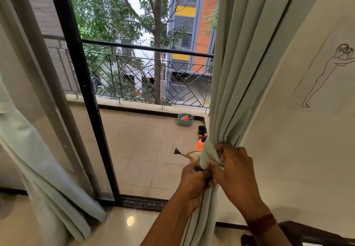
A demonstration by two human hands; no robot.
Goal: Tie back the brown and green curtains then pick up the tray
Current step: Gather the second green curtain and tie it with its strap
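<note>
1. I see the pale green fabric curtain (236,63) gathered in a bunch beside the white wall (288,159), right of the open balcony door (76,72).
2. The left hand (194,182) curls round the bunch just under the matching fabric band (208,154).
3. The right hand (237,170) pinches that band, fingers bent, just beside the left hand.

curtain (228,72) hangs right of the doorway, wall (288,149) beyond it, balcony railing (149,72) behind.

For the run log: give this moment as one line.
step: tie green curtain | left hand: grips curtain | right hand: pinches gathered fold | tray: unseen
</note>
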